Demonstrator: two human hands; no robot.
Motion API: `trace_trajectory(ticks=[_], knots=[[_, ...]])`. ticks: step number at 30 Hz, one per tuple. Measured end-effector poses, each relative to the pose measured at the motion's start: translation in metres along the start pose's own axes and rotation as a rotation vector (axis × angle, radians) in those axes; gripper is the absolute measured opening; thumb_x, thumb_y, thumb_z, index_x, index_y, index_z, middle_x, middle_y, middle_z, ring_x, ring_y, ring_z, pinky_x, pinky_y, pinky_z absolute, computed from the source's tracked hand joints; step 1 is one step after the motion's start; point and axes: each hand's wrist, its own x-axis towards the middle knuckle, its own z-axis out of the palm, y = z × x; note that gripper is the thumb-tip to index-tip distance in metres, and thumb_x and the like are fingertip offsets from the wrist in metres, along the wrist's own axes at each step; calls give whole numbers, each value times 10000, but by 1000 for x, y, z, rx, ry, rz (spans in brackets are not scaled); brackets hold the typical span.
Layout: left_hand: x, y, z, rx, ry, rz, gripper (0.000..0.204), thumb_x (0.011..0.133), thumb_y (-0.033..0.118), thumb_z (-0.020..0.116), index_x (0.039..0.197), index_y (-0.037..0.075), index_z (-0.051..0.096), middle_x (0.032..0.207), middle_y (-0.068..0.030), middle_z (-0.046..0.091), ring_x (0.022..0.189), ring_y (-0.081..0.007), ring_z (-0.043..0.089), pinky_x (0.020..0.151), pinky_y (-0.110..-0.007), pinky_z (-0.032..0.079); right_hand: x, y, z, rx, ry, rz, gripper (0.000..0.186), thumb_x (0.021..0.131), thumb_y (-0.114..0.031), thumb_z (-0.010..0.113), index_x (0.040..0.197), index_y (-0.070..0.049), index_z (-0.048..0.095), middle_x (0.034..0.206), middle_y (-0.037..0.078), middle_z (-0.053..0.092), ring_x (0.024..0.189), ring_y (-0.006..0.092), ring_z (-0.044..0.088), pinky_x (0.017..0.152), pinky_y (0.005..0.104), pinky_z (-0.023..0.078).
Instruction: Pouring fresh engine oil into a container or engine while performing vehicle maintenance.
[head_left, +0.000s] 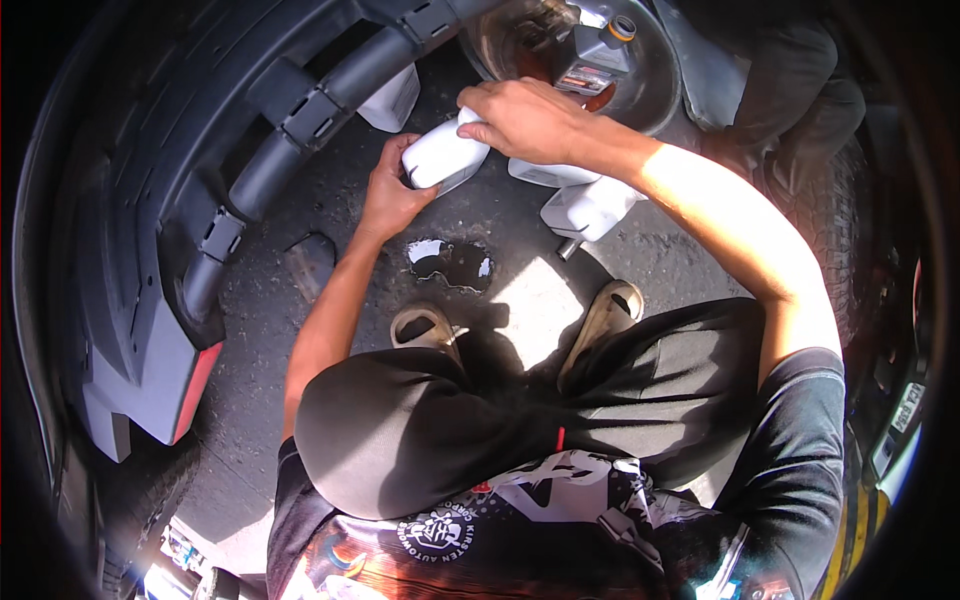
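Note:
A white plastic bottle is held at a slant between my two hands, above the dark floor. My left hand wraps round its lower left end, thumb underneath. The fingers of my right hand close over its upper right end and hide that part. Just past my right hand, a grey bottle with an orange-ringed neck stands in a round metal pan, near some reddish-brown liquid. More white bottles lie close by: one below my right forearm, another partly hidden by it.
A dark vehicle bumper with a red reflector curves along the left. Another white container sits beside its frame. A shiny dark puddle spreads before my sandals. Another person's legs and a tyre are at the right.

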Motion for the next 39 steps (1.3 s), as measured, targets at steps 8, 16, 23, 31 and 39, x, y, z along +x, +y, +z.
trace_trajectory(ticks=[8, 16, 23, 31, 39], knots=[[11, 10, 3, 259, -70, -24, 714, 691, 102, 738, 1352, 34, 479, 1190, -207, 649, 1111, -310, 651, 957, -371, 500, -11, 20, -2, -180, 1, -357, 368, 946, -272, 617, 1212, -19, 591, 978, 165, 640, 968, 366, 651, 821, 469, 532], [21, 58, 22, 641, -99, 33, 787, 711, 248, 774, 1401, 48, 454, 1305, -207, 586, 1189, -386, 581, 1013, -438, 463, 0, 1, 0, -139, -139, 56, 384, 882, -301, 650, 1082, 27, 632, 873, 244, 692, 846, 422, 691, 754, 504, 551], [15, 51, 19, 679, -86, 92, 750, 746, 241, 754, 1414, 80, 452, 1275, -171, 570, 1198, -374, 542, 1010, -460, 452, -9, 17, -10, -126, 28, -427, 276, 836, -58, 622, 1105, -102, 668, 1117, 100, 601, 1050, 338, 631, 861, 456, 526], [29, 74, 13, 479, -100, 41, 722, 799, 308, 746, 1422, 61, 476, 1375, -150, 556, 1252, -305, 535, 1026, -415, 440, -12, 56, -4, 771, -150, 353, 322, 828, -42, 606, 1147, -80, 606, 1071, 25, 575, 858, 118, 603, 703, 281, 548], [49, 92, 12, 304, -230, -10, 503, 859, 315, 690, 1267, 26, 630, 1220, -132, 668, 1047, -233, 620, 932, -348, 487, -21, 53, 0, 850, -305, 455, 352, 854, -106, 587, 1195, -29, 552, 955, 28, 584, 834, 111, 590, 691, 302, 535]])
